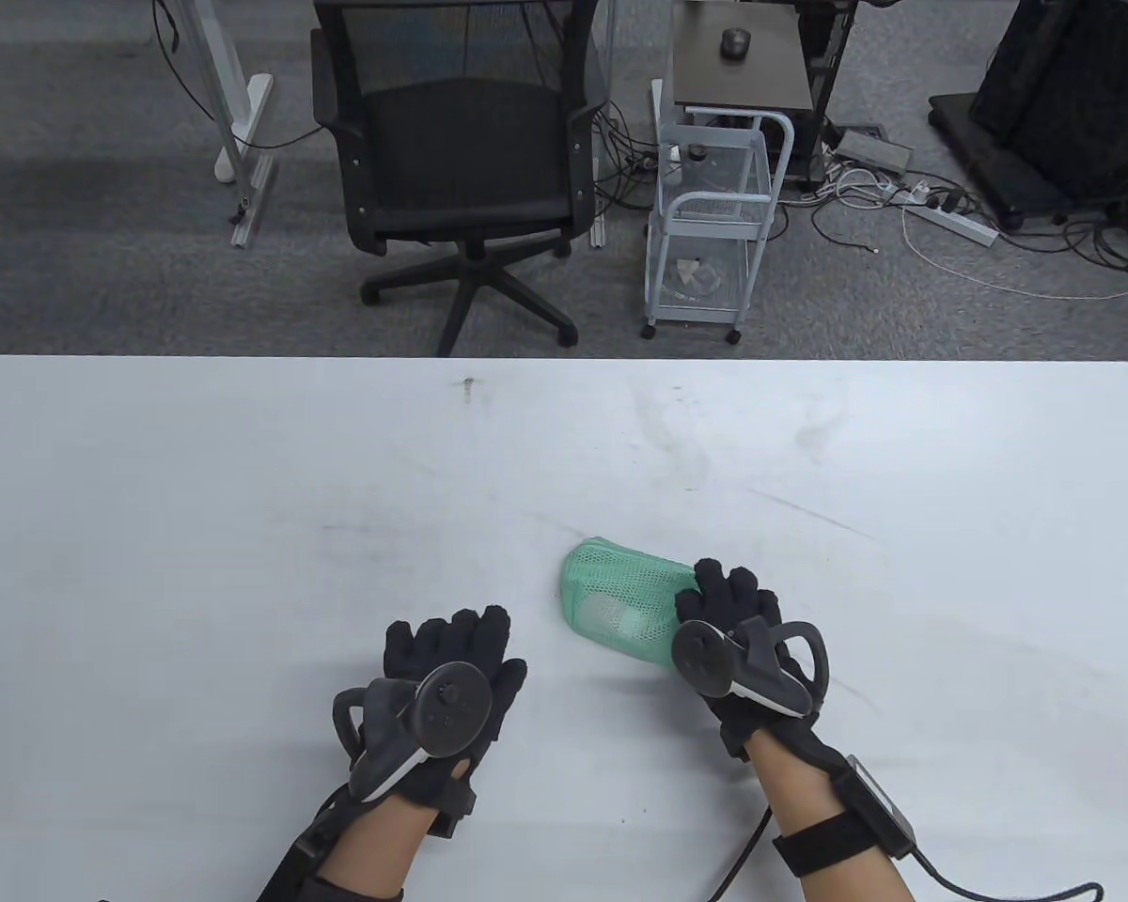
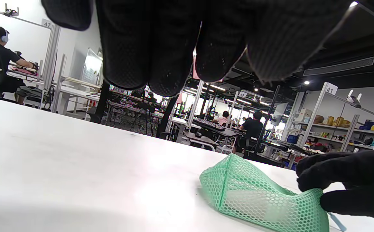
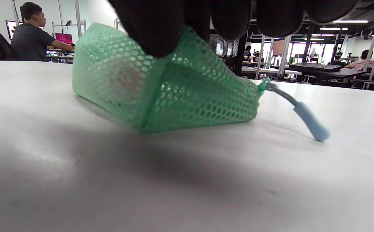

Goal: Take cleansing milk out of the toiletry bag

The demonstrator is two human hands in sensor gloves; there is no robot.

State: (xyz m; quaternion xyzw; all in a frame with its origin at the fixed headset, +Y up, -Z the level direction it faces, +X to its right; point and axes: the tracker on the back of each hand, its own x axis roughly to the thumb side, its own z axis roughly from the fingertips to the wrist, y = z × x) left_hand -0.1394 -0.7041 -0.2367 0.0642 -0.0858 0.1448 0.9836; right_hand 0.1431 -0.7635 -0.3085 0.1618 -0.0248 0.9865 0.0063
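A green mesh toiletry bag [image 1: 620, 601] lies on the white table [image 1: 244, 489], near the front and right of the middle. A pale item [image 1: 618, 615] shows through the mesh; I cannot read what it is. My right hand [image 1: 728, 601] pinches the bag's right end between thumb and fingers [image 2: 341, 180], and its fingers [image 3: 154, 29] press the mesh [image 3: 180, 90] from above. A blue zipper pull [image 3: 312, 127] lies on the table beside that end. My left hand [image 1: 451, 644] is open and empty, left of the bag and apart from it, with its fingers [image 2: 171, 45] hanging over the table.
Beyond the table's far edge [image 1: 564, 359] stand a black office chair [image 1: 461, 160] and a white wire cart [image 1: 714, 225] on the carpet. Cables lie on the floor at the back right [image 1: 949, 216].
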